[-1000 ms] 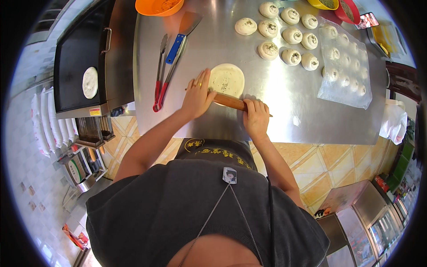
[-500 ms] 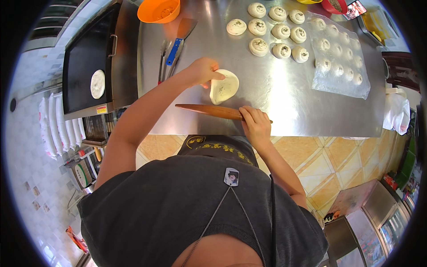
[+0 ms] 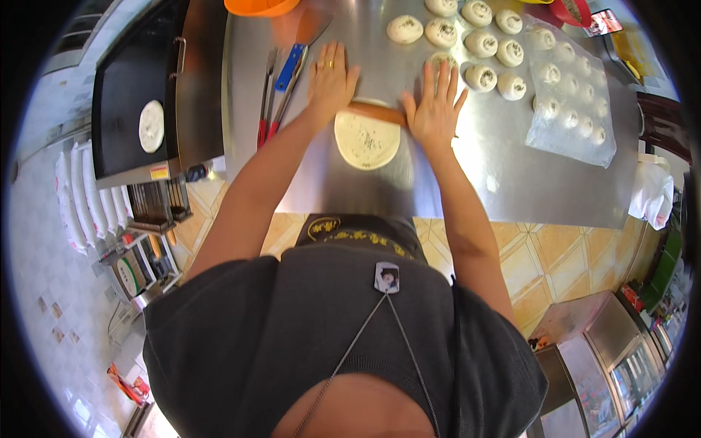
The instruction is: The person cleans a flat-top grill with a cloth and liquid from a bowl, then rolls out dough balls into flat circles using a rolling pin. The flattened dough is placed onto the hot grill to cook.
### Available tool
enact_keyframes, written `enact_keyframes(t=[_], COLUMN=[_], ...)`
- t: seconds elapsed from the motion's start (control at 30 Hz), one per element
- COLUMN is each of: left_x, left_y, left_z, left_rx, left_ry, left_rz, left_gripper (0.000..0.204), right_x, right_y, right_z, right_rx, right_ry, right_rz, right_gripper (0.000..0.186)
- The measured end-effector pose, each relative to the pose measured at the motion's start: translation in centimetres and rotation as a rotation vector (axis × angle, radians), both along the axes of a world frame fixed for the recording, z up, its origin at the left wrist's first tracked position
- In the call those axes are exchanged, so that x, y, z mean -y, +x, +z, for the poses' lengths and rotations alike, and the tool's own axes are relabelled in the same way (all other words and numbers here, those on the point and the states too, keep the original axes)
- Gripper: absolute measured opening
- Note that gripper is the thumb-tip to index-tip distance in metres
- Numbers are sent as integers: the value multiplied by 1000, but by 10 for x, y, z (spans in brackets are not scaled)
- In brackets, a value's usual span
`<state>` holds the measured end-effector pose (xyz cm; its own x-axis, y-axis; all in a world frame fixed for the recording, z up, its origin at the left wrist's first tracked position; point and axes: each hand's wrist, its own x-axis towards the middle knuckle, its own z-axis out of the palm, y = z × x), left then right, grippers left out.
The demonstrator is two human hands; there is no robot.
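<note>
1. Dough [image 3: 367,142], head view: flat, round, pale, with dark specks about the middle. It lies on the steel table [image 3: 533,190], near the person's side, between the two forearms.
2. Pin [image 3: 376,112]: wooden, lying crosswise over the far part of the dough and touching it. A narrow strip of dough shows beyond.
3. Left hand [image 3: 332,80]: palm down, fingers straight and nearly together, thumb held out. It covers the pin's left end; no finger is curled around anything. One finger bears a ring.
4. Right hand [image 3: 434,106]: palm down over the pin's right part, fingers straight and spread wide, none closed around the wood. Its fingertips overlap the nearest of the balls [image 3: 481,42] in view; contact cannot be told.
5. Balls: ten, pale, most dark-specked on top, standing in loose rows beyond the right hand.
6. Sheet [image 3: 569,142]: clear plastic, at the table's right, spread over further balls.
7. Tongs [image 3: 262,131], red-handled, and spatula [image 3: 290,66], blue-handled: lying together left of the left hand.
8. Griddle [image 3: 139,80]: black, left of the table, bearing one round flatbread [image 3: 151,126].
9. Orange bowl [image 3: 259,6]: at the far side, cut by the frame.
</note>
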<state>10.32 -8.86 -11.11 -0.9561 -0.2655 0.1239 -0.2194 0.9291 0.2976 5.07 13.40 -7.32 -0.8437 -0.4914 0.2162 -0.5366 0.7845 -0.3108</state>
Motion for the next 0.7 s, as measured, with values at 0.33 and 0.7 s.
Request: enact_keyframes(t=[0.33,0.7], left_x=[-14,-32], left_y=[38,117], left_z=[13,25], left_rx=[10,193], left_ry=[70,286], left_rz=[-162,-188], left_gripper=[70,76], right_x=[-16,-47], right_y=[44,118], right_z=[-5,5], right_rx=[123,180], right_ry=[107,-87], right_rz=[39,132], right_gripper=[71,40])
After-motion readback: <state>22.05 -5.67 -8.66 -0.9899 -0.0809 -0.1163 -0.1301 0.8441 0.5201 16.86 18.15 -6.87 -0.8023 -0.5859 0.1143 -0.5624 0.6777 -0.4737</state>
